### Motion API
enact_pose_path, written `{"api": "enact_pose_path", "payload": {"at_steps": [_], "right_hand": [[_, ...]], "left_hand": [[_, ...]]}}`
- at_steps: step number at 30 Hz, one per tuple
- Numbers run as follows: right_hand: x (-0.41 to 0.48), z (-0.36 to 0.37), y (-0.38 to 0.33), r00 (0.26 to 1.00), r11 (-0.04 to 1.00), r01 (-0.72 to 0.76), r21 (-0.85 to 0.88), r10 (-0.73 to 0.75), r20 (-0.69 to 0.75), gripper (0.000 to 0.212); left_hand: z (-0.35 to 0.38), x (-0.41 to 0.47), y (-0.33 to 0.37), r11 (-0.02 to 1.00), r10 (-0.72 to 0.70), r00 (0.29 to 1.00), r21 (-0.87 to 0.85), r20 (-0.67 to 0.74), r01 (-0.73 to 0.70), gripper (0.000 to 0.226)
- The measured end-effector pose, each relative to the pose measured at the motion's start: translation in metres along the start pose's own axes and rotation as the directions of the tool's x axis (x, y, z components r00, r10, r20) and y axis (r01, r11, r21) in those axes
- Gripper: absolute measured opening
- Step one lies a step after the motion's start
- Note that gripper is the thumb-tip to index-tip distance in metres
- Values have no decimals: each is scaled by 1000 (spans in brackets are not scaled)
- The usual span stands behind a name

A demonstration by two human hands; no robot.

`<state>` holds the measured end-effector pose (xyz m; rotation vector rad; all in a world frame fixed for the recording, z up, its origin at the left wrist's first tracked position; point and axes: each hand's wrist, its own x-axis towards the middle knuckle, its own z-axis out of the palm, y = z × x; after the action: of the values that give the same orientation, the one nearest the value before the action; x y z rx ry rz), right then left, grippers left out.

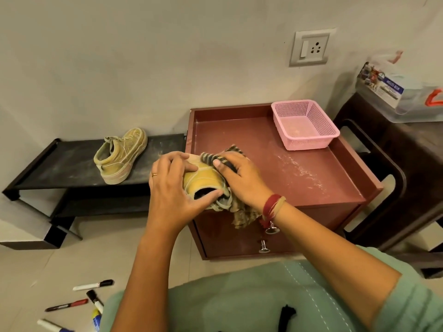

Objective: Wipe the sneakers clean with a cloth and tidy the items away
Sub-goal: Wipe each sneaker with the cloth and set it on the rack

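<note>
Left hand [171, 185] grips a yellow sneaker [203, 179] at the front-left edge of the maroon cabinet [299, 168], thumb at the shoe opening. Right hand [242, 179] presses a striped cloth [215, 158] onto the sneaker, fingers curled round it. Second sneaker [119, 155] sits on the black rack [60, 168].

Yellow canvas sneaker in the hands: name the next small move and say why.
Probably sweep the striped brown cloth along the side of the yellow canvas sneaker toward the toe. The right hand holds the cloth against the upper, and the left hand grips the heel opening, steadying it for a stroke.
</note>
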<state>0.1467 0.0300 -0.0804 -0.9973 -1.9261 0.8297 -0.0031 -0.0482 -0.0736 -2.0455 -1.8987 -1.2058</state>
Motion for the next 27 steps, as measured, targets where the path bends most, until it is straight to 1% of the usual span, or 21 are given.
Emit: {"api": "enact_pose_path", "payload": {"at_steps": [2, 3, 5, 6, 7, 9, 10, 11, 13, 14, 15, 16, 17, 18, 19, 21, 22, 24, 25, 26, 27], "right_hand": [[-5, 1, -3, 994, 997, 43, 64, -49, 97, 34], [-4, 1, -2, 995, 999, 25, 31, -28, 92, 34], [1, -2, 5, 999, 996, -54, -77, 54, 4, 33], [1, -2, 6, 997, 993, -71, -90, 69, -18, 33], [-1, 0, 3, 999, 998, -41, -53, 41, -5, 33], [-7, 4, -2, 995, 996, 46, 70, -52, 83, 32], [-9, 6, 0, 991, 992, 52, 111, -65, 118, 32], [-9, 6, 4, 994, 993, 22, 113, -34, 104, 34], [-3, 0, 20, 989, 987, -145, 68, 147, -31, 34], [0, -4, 27, 964, 968, -241, 75, 248, -101, 32], [0, -7, 33, 938, 947, -302, 111, 316, -142, 30], [-2, -7, 33, 922, 931, -333, 151, 355, -154, 30], [-6, -6, 31, 922, 924, -337, 182, 363, -136, 33], [-10, -3, 28, 942, 932, -298, 206, 322, -95, 34], [-15, 1, 23, 970, 950, -230, 210, 242, -35, 33], [-19, 8, 23, 992, 983, -108, 149, 97, 79, 31], [-15, 8, 28, 993, 987, -97, 125, 89, 72, 32], [-6, 1, 38, 985, 979, -164, 120, 170, -36, 36], [-2, -2, 41, 976, 973, -197, 119, 206, -66, 37], [-3, -4, 41, 977, 973, -202, 111, 208, -48, 38], [-4, -4, 41, 985, 978, -174, 111, 173, 20, 38]], "left_hand": [[-2, 0, -3, 1000, 18, 1000, -2, 17, -18, 65], [-3, 0, -4, 1000, 22, 1000, -13, 23, -21, 65], [-5, 0, -4, 999, 24, 999, -37, 24, -23, 64], [-5, -1, -4, 999, 26, 999, -40, 24, -25, 63], [-4, -1, -3, 999, 28, 999, -37, 24, -28, 63], [-4, -2, -2, 999, 19, 999, -27, 29, -18, 63], [-4, -2, -2, 1000, 7, 1000, -25, 27, -6, 62], [-5, -2, -2, 1000, -11, 1000, -28, 25, 11, 62], [-7, -2, -2, 999, -47, 998, -22, 38, 47, 61], [-8, -3, -3, 998, -59, 996, -9, 65, 60, 60], [-8, -3, -4, 998, -66, 992, 12, 105, 65, 59], [-7, -3, -6, 997, -67, 987, 38, 149, 62, 57], [-6, -3, -6, 997, -62, 981, 59, 182, 52, 56], [-4, -2, -7, 996, -61, 978, 69, 200, 48, 53], [-2, -1, -6, 996, -68, 977, 67, 204, 55, 50], [0, 4, -3, 996, -88, 976, 49, 197, 80, 41], [0, 6, -2, 995, -96, 975, 39, 198, 90, 35], [-1, 7, -2, 994, -111, 972, 17, 207, 109, 29], [-2, 8, -2, 994, -112, 970, 11, 214, 113, 28], [-3, 9, 0, 994, -108, 970, 14, 220, 107, 27], [-4, 9, 1, 995, -97, 971, 27, 220, 94, 26]]}}
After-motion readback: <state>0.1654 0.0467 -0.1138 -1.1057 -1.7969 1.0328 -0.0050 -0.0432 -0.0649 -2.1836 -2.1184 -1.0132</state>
